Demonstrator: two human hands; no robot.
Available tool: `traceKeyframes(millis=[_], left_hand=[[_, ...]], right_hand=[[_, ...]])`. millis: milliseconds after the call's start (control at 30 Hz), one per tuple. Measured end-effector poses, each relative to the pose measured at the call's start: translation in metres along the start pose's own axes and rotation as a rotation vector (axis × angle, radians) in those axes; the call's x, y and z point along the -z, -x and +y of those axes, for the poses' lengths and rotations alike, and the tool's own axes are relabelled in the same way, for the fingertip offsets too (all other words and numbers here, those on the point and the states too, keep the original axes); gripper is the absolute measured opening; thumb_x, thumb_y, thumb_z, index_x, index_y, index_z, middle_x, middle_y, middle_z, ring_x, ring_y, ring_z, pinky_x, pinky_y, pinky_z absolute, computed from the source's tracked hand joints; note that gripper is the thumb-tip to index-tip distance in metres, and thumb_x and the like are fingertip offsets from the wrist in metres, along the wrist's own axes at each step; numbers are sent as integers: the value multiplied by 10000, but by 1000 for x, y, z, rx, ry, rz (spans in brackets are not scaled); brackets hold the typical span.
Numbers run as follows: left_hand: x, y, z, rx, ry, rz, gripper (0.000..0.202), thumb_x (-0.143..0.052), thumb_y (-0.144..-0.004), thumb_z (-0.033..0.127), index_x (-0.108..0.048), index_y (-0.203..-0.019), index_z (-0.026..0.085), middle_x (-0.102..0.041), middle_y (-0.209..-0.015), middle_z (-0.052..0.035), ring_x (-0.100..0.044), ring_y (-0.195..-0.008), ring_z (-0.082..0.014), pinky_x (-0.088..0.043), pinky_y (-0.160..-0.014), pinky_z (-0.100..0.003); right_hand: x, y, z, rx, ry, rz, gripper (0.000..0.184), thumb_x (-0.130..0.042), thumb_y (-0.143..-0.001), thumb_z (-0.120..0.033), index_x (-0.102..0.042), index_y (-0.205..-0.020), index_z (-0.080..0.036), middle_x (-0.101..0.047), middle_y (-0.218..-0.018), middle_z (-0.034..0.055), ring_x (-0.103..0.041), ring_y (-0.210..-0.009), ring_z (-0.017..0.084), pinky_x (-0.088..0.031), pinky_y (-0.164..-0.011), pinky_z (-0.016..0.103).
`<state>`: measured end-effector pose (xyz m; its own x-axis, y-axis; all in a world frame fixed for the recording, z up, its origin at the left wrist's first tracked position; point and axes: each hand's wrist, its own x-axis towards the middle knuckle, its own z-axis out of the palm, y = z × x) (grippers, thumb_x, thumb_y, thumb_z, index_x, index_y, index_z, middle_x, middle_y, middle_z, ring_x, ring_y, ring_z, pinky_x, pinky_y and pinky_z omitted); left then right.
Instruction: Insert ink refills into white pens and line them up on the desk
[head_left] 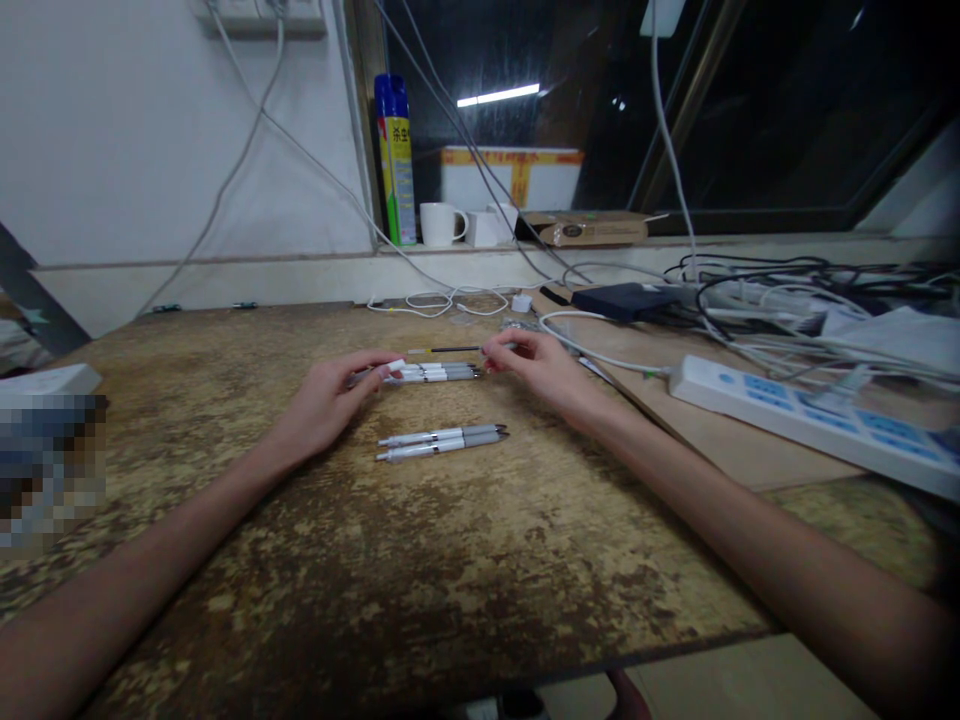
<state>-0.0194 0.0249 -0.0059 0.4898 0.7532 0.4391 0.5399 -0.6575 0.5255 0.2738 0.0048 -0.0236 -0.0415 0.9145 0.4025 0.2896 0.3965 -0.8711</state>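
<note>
A thin pen refill (455, 349), dark with a yellowish part near its left end, runs level to the pinched fingertips of my right hand (538, 368). My left hand (337, 400) has its thumb and fingers closed round a white pen barrel (394, 368). Just right of these fingers lies a row of several white and grey pens (442, 372), partly covered by the hand. Nearer to me on the table, two white and grey pens (444, 441) lie side by side, their dark tips to the right.
A white power strip (795, 405) lies at the right, with tangled cables (772, 290) behind it. A dark flat box (626, 300) and a white plug adapter (522, 302) sit at the back. On the sill stand a spray can (397, 165) and a mug (441, 224).
</note>
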Motion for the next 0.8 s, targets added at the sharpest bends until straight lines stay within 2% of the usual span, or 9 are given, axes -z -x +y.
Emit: traceKeyframes(millis=[400,800], left_hand=[[0,1,-3,30,-18,-6,403,-483,-1046,463,-723,-1277,236,-742,-1278,-42,-674,-1142,-247,-474,-1012,-358],[2,1,-2,13,-40,1,428,-460,-1045,483,-727,-1275,240,-745,-1274,-44,-676,-1137,-253,-475,-1031,-364]], right_hand=[[-1,0,0,-35,14,27,161,-737,-848,-319,-723,-952,-197,-759,-904,52,-692,-821,196,-530,-836,358],[-1,0,-2,-26,30,24,197,-729,-857,-360,-729,-941,-181,-763,-918,63,-692,-826,197,-523,-830,351]])
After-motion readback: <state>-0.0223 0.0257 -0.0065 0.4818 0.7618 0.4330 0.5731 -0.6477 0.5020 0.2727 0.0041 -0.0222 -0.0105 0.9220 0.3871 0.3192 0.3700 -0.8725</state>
